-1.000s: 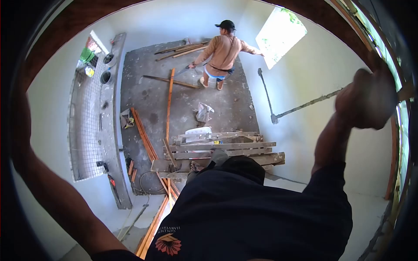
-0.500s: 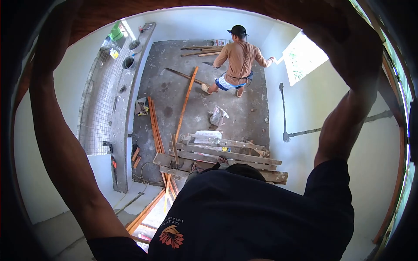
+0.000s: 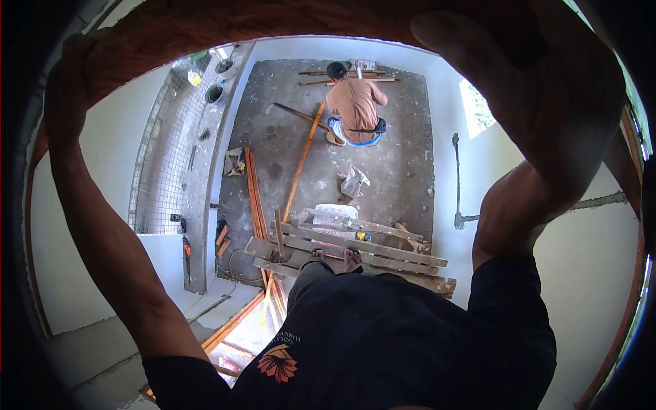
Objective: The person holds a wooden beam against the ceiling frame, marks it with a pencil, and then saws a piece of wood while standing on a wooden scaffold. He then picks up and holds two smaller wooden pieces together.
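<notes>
A reddish-brown wooden beam stretches across the top of the view, close to the camera. My left hand is raised at the far left and closed around the beam's side. On the right, my right hand is also up, its fingers wrapped against the beam with the thumb along the lower edge. Shadow hides most of the right fingers. Below, my feet stand on a scaffold of rough planks.
A co-worker crouches on the concrete floor near more lumber. Long orange-brown boards lean toward the scaffold. Left is a concrete counter with dark buckets. A window opening is in the right wall.
The co-worker has gone from standing to crouching, turned toward the lumber at the back. My view has shifted slightly, and more of the beam and my feet now show.
</notes>
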Tool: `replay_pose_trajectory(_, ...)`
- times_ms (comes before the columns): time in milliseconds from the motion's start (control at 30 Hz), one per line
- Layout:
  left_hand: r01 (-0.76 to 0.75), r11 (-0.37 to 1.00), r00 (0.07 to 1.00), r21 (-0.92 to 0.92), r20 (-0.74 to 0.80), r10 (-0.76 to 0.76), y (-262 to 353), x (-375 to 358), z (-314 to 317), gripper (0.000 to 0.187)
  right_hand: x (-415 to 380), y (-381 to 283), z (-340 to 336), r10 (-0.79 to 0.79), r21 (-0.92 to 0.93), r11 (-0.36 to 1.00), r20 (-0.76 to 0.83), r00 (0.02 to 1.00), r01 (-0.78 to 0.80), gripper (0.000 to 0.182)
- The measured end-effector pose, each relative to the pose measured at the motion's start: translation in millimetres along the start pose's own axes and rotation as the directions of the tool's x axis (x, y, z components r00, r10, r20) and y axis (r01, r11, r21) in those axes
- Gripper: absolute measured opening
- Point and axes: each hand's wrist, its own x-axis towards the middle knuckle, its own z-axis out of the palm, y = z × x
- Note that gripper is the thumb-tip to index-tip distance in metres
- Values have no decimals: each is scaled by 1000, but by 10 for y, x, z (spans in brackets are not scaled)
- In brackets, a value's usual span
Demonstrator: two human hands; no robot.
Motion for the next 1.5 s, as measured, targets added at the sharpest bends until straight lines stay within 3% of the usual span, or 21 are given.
replay_pose_trajectory(167, 34, 983, 999, 181, 27, -40, 270, -19, -12, 37, 40, -56, -19, 81, -178, 981, 6, 997, -79, 51)
replay_pose_trajectory(300, -272, 942, 944, 197, -136, 301, 37, -21, 163, 30, 62, 44, 10, 36, -404, 913, -41, 999, -49, 43)
replay_pose_trajectory(333, -233, 922, 952, 308, -121, 281, 315, -16, 88, 31, 68, 34, 18, 75, -428, 899, -47, 996, -88, 43)
replay_pose_trajectory(367, -396, 866, 866, 305, -190, 463, 273, -22, 85, 19, 100, 37, 55, 48, -392, 915, -127, 991, -94, 55)
replay_pose_trajectory(400, -355, 848, 842, 394, -259, 474, 374, -56, 82, 22, 88, 41, 67, 60, -407, 907, -126, 990, -107, 53)
replay_pose_trajectory(433, -246, 945, 889, 215, -338, 308, 373, -17, 118, 34, 90, 22, 69, 74, -407, 906, -125, 989, -120, 50)
replay_pose_trajectory(600, -187, 966, 897, 178, -369, 242, 371, 5, 130, 52, 134, -43, 62, 24, -400, 913, -154, 988, -85, 46)
replay_pose_trajectory(733, -123, 941, 982, 315, -98, 161, 432, -57, 36, 20, 156, -84, 33, 40, -375, 923, -134, 990, -88, 41)
replay_pose_trajectory(833, -340, 904, 884, 260, -240, 402, 307, -30, -15, 42, 173, -133, -11, 106, -354, 926, -87, 991, -130, 40)
replay_pose_trajectory(933, -417, 866, 874, -275, -383, 300, 167, -97, -291, 35, 175, -170, -36, 126, -357, 923, -69, 990, -142, 38)
replay_pose_trajectory(1000, -309, 925, 817, -219, -559, 141, -46, -350, -557, 37, 189, -215, -78, 218, -348, 912, -35, 975, -216, 38)
replay_pose_trajectory(1067, -272, 954, 554, -128, -831, 46, -455, -626, -549, 41, 137, -126, -51, 217, -328, 921, -19, 976, -211, 39)
replay_pose_trajectory(1100, -99, 890, 407, -446, -834, -372, -484, -813, -411, 44, 94, -18, -28, 178, -321, 930, -24, 984, -176, 40)
replay_pose_trajectory(1133, -29, 663, 281, -748, -642, -713, -425, -1009, -347, 50, 100, -19, -13, 231, -317, 921, -26, 973, -227, 43)
replay_pose_trajectory(1167, -113, 297, 274, -948, -317, -908, -448, -1159, -198, 66, 102, -46, -21, 288, -317, 905, -28, 957, -282, 45)
replay_pose_trajectory(1233, -199, -103, 272, -975, 46, -961, -570, -1248, 318, 85, 118, -115, -59, 277, -324, 909, -5, 961, -263, 47)
replay_pose_trajectory(1267, -225, -285, 440, -932, 164, -883, -557, -1258, 510, 98, 87, -64, -48, 249, -350, 905, -26, 968, -242, 49)
replay_pose_trajectory(1300, -267, -419, 492, -868, 251, -834, -395, -1164, 542, 110, 52, -18, -23, 207, -364, 908, -46, 977, -209, 51)
replay_pose_trajectory(1400, -376, -534, 650, -757, 195, -735, -220, -793, 637, 112, 69, -89, -78, 247, -427, 881, 46, 968, -205, 53)
replay_pose_trajectory(1433, -426, -552, 723, -716, 97, -684, -121, -697, 614, 97, 26, -55, -80, 229, -501, 848, 48, 972, -175, 54)
replay_pose_trajectory(1500, -641, -400, 657, -655, -199, -727, 175, -425, 412, 79, -153, 76, -30, -68, -681, 731, -26, 997, 32, 50)
